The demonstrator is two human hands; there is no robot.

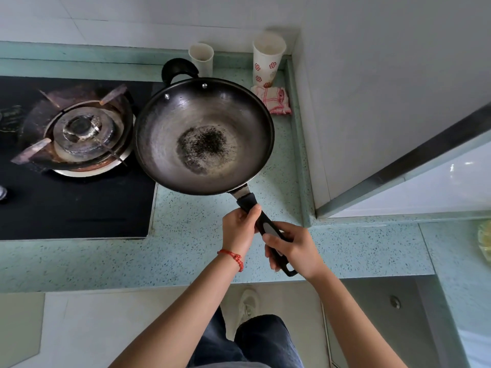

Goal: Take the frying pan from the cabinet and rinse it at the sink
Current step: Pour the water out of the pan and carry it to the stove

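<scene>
A dark round frying pan point(202, 134) with a black speckled patch in its bottom hovers over the green speckled countertop point(186, 235), just right of the stove. Its long black handle point(265, 225) points toward me. My left hand point(239, 229), with a red string bracelet at the wrist, grips the handle near the pan. My right hand point(295, 248) grips the handle's end. A small black loop handle point(178, 68) sticks up at the pan's far rim. No sink is in view.
A gas burner point(79, 131) on a black stovetop lies to the left. Two tall white cups point(201, 58) point(267, 58) and a folded red-and-white cloth point(273, 99) stand at the back. A white wall and a cabinet edge point(398, 166) rise on the right. Cabinet doors point(393, 314) sit below.
</scene>
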